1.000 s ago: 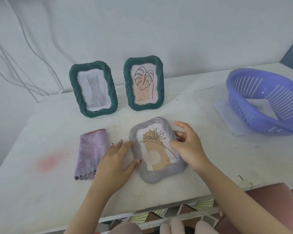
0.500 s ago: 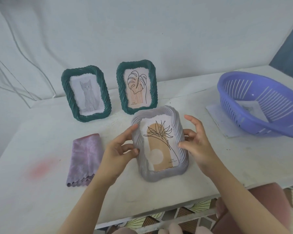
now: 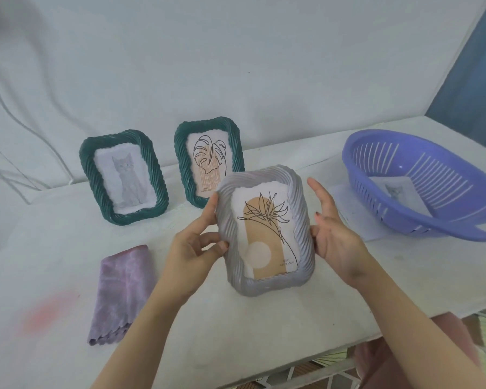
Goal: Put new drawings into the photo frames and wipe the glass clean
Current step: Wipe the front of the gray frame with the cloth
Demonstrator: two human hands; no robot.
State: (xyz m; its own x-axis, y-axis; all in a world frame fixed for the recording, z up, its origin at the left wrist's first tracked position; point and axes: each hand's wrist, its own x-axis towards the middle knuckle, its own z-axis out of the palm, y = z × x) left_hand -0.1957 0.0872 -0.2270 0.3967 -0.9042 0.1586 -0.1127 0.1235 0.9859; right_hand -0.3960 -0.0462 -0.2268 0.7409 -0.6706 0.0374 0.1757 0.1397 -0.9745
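The grey photo frame [image 3: 265, 231] was held clear of the table [image 3: 236, 332], squarely between the two hands, glass toward the person. Its long axis ran up and away from the wrists, with the top leaning slightly to the left. The left hand [image 3: 192, 248] gripped the left rim, thumb on the front and fingers curled round behind. The right hand [image 3: 334, 231] pinched the right rim at mid-height with its thumb, and its fingers reached up along that edge. Neither hand was free, and both were equally near the frame.

A printed flower card sat behind the glass, so the likely next step was to turn the frame over about its long axis and reach its back. The purple cloth [image 3: 121, 290] lay just outside the left hand. The purple basket [image 3: 404, 217], holding a cat drawing [image 3: 399, 192], stood well out beyond the right hand, so the right hand seemed better placed to fetch it.
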